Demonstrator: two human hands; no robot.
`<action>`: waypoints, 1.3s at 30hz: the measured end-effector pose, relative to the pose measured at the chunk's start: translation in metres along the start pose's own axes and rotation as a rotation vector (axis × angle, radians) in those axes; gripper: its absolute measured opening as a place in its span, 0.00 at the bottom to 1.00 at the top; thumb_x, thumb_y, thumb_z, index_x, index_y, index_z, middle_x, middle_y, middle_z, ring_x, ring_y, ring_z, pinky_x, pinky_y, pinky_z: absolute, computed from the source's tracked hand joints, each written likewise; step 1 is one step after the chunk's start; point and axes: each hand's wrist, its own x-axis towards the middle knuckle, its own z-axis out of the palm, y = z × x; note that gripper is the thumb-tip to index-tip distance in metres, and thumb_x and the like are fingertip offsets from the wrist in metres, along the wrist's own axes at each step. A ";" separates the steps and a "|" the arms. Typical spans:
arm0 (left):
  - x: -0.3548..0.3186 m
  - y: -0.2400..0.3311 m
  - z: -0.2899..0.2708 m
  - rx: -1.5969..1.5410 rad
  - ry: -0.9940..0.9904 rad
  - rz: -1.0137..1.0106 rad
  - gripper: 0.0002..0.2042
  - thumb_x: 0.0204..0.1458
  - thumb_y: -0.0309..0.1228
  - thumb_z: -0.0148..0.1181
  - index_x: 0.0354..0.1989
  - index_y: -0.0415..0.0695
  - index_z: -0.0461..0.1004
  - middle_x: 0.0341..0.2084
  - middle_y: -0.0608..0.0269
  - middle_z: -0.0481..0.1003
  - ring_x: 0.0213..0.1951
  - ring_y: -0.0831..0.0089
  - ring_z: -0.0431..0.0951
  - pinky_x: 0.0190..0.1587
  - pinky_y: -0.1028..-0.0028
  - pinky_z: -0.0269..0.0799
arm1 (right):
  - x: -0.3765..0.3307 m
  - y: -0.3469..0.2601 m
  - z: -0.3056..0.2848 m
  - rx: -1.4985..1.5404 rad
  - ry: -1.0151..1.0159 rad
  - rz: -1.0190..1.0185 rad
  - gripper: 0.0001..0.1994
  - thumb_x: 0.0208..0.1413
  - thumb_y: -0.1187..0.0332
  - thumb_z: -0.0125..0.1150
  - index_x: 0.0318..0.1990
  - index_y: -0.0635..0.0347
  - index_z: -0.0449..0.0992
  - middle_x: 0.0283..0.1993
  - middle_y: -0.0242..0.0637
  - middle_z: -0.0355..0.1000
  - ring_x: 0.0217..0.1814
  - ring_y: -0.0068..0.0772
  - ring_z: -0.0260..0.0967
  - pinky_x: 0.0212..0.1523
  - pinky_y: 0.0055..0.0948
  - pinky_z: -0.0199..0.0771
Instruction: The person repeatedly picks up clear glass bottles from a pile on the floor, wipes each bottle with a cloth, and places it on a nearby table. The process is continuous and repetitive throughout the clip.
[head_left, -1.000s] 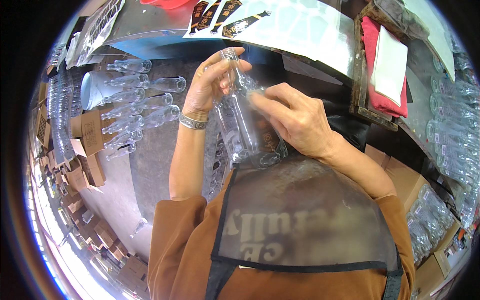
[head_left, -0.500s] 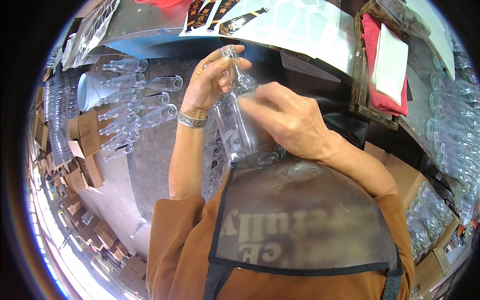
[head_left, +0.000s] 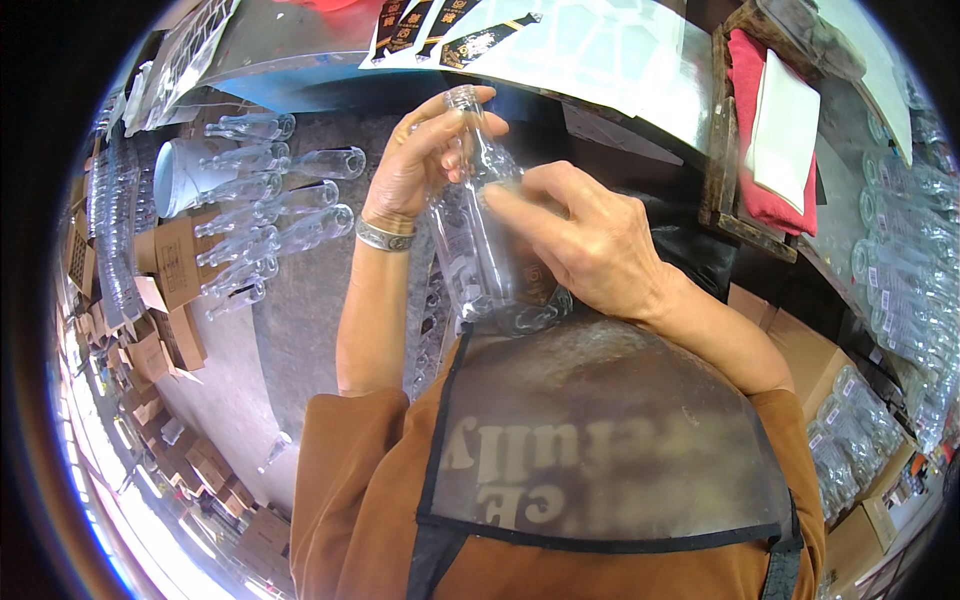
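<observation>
Head view, with the clock centred on the held bottle and 12 toward the upper edge. The clear glass bottle (head_left: pixel 478 240) leans, its neck just short of 12 o'clock and its base between 5 and 6. At 10 o'clock the left hand (head_left: pixel 410 165), a patterned bracelet (head_left: pixel 385 236) on its wrist, holds the bottle by the neck, thumb and fingers closed about the glass just below the mouth. The right hand (head_left: pixel 592 238) lies at 3 o'clock, bent over the body, its fingertips blurred; whether they press on the glass I cannot tell. It partly covers a dark label with gold print (head_left: pixel 537 280) on the bottle's body. The apron (head_left: pixel 610 430) fills 5 o'clock, its upper edge close under the base.

Around these, a pale sheet (head_left: pixel 590 60) lies on the metal bench (head_left: pixel 300 50) at 1 o'clock, dark labels (head_left: pixel 492 40) on it toward 12. At 2 o'clock a wooden frame (head_left: pixel 722 150) holds a red cloth (head_left: pixel 745 75) beneath a folded white cloth (head_left: pixel 785 135). More clear bottles (head_left: pixel 313 228) cluster at 9 o'clock, beside a whitish bucket (head_left: pixel 178 185). Rows of bottles (head_left: pixel 890 240) line 3 o'clock.
</observation>
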 end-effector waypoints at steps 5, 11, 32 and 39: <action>-0.007 0.001 -0.008 -0.043 0.019 0.030 0.21 0.60 0.31 0.55 0.59 0.32 0.68 0.39 0.48 0.80 0.20 0.90 0.68 0.22 0.87 0.70 | -0.007 0.005 0.007 0.020 -0.054 0.172 0.18 0.47 0.78 0.61 0.48 0.59 0.78 0.38 0.38 0.71 0.34 0.38 0.74 0.31 0.32 0.76; -0.057 0.026 -0.046 0.040 0.286 0.257 0.24 0.58 0.31 0.57 0.60 0.30 0.67 0.42 0.44 0.79 0.23 0.85 0.67 0.24 0.84 0.67 | 0.001 0.017 0.002 0.129 0.004 0.265 0.15 0.51 0.79 0.55 0.48 0.63 0.79 0.41 0.46 0.75 0.36 0.45 0.77 0.38 0.36 0.80; -0.265 -0.077 -0.289 0.711 1.602 0.235 0.20 0.53 0.33 0.67 0.52 0.39 0.73 0.43 0.57 0.76 0.28 0.75 0.80 0.25 0.76 0.79 | 0.011 0.020 0.010 0.085 -0.083 0.325 0.12 0.55 0.82 0.52 0.45 0.67 0.79 0.37 0.41 0.74 0.35 0.32 0.72 0.38 0.25 0.70; -0.250 -0.073 -0.290 0.727 1.599 0.237 0.21 0.53 0.32 0.67 0.54 0.40 0.72 0.47 0.56 0.74 0.30 0.73 0.81 0.25 0.75 0.79 | 0.012 0.022 0.013 0.119 -0.104 0.356 0.12 0.55 0.82 0.52 0.45 0.67 0.79 0.36 0.41 0.75 0.35 0.30 0.72 0.37 0.24 0.70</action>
